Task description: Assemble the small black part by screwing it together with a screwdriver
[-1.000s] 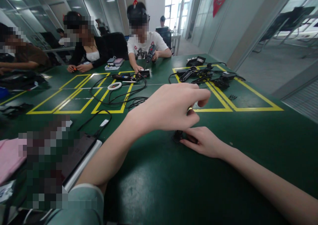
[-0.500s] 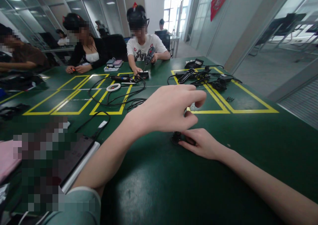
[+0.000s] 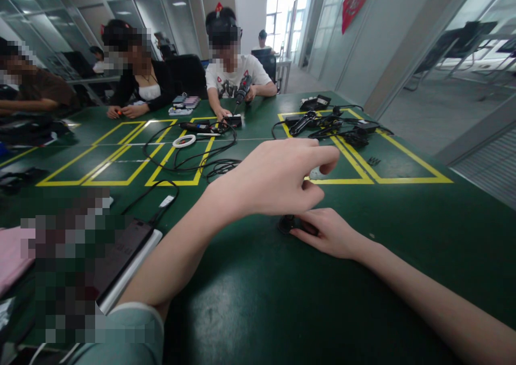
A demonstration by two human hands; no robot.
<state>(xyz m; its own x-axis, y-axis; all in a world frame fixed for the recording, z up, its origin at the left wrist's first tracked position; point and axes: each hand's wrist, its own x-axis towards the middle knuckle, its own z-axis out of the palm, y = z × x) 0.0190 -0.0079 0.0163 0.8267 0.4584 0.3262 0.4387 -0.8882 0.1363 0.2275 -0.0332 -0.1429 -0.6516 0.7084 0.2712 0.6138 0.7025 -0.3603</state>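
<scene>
My left hand (image 3: 278,177) hovers over the table, back of the hand up, directly above and partly in front of my right hand. Its index finger and thumb curl with a gap between their tips. The other fingers are hidden behind the hand, so anything in them cannot be seen. My right hand (image 3: 328,230) rests low on the green table (image 3: 250,306). Its thumb and fingers pinch a small black round part (image 3: 285,224) that stands on the tabletop. The top of this part is covered by my left hand, and its kind is unclear.
Black cables (image 3: 189,163), a white tape roll (image 3: 184,141) and a pile of black devices (image 3: 322,123) lie farther back. Small screws (image 3: 374,161) sit at the right. A dark device (image 3: 124,252) is at the left. Across the table a co-worker holds a power drill (image 3: 243,90).
My left hand has shifted slightly to the right. The black part appears tilted a little differently in my right hand, which stays in place.
</scene>
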